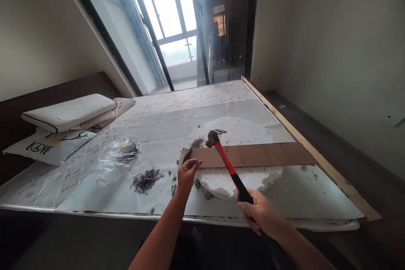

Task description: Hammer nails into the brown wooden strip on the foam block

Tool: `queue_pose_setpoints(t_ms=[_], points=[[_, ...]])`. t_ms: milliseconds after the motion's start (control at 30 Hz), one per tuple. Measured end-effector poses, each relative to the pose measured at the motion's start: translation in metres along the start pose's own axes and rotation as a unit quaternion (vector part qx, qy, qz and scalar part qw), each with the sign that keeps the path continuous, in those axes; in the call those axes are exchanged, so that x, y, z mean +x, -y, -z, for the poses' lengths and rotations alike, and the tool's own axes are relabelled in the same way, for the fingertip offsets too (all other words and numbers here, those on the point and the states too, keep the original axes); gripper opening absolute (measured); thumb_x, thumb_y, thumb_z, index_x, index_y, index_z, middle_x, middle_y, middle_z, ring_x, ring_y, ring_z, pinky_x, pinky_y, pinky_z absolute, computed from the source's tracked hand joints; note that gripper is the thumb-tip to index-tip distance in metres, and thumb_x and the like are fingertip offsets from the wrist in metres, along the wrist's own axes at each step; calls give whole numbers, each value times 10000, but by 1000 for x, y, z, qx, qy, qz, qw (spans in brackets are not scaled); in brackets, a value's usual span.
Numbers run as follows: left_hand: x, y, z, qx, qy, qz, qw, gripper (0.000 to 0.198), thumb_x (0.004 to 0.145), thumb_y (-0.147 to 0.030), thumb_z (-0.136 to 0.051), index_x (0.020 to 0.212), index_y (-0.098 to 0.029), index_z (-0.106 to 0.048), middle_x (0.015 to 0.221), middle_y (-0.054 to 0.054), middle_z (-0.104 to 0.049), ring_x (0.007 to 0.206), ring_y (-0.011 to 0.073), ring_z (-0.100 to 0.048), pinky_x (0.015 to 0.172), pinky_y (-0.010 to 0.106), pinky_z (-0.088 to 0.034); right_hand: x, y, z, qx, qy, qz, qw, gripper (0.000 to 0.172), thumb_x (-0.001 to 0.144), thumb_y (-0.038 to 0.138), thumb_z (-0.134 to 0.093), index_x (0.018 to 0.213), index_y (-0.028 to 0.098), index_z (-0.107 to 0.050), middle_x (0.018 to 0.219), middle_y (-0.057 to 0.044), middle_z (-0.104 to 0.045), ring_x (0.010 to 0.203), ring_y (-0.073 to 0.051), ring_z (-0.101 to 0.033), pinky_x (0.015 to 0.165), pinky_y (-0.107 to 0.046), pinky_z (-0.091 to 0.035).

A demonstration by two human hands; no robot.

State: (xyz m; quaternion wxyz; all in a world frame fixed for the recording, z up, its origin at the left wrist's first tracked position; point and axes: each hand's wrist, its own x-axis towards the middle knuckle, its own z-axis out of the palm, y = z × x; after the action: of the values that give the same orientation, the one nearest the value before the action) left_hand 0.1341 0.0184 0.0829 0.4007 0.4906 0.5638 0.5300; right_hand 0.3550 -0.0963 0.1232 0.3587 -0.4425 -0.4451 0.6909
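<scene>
Mid-frame, the hammer (pixel 228 164) is clenched in the right hand (pixel 257 213) over the board (pixel 262 155), the left hand (pixel 188 173) is bunched at its dotted left end (what's held can't be made out), the right stretch is bare and loose nails (pixel 146 179) are piled lower left, so maybe halfway.

Board (pixel 262 155) lies across foam slab (pixel 262 176); nail pile (pixel 146 179) left of slab, plastic bag (pixel 117 158) behind it, pillows (pixel 69 112) far left

home bedroom | mattress (pixel 177 105) | pillows (pixel 71 112) | balcony window (pixel 171 12)
</scene>
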Motion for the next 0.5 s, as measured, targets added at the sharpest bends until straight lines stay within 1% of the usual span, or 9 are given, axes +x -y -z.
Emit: queue_pose_setpoints(t_ms=[100,233,333,400,433,500], points=[[10,-2,-9,37,14,-6,999,322,617,-418,-689,785,-143,-678,805,90,-696,778,202,-632,673,293,-497,-2,-1,0,-16,-14,-10,1000,164,662,324,-458,748,221,-364,369,153,-273,262,-38,-211,261,-168,-200],[22,1,-17,42,47,-16,998,277,658,-399,-655,770,-149,-694,849,83,-694,806,193,-625,674,271,-492,-2,-3,2,-27,-10,-26,999,173,705,345,-467,775,217,-374,372,154,-244,258,-36,-195,261,-165,-183],[29,6,-22,60,48,-27,997,271,666,-408,-646,717,-145,-687,772,66,-681,666,151,-606,565,238,-468,-1,-2,4,-45,-8,-45,998,218,734,413,-470,774,218,-381,350,149,-222,261,-41,-187,270,-172,-165],[33,10,-25,71,55,-29,995,286,683,-424,-627,707,-144,-681,713,54,-666,553,119,-562,485,224,-432,-2,-1,5,-61,-8,-64,996,237,758,443,-465,768,220,-387,367,138,-226,272,-43,-191,286,-181,-168],[35,12,-26,79,60,-33,994,291,695,-430,-614,697,-146,-679,695,50,-660,524,111,-545,465,222,-421,-2,0,6,-67,-8,-75,995,243,766,452,-465,765,220,-391,385,131,-223,284,-43,-190,297,-186,-173],[37,13,-28,103,69,-54,991,288,714,-427,-596,658,-155,-672,693,50,-659,532,114,-550,473,223,-427,-1,1,9,-80,-14,-84,993,267,771,474,-473,748,218,-400,439,114,-215,329,-47,-187,327,-197,-173]])
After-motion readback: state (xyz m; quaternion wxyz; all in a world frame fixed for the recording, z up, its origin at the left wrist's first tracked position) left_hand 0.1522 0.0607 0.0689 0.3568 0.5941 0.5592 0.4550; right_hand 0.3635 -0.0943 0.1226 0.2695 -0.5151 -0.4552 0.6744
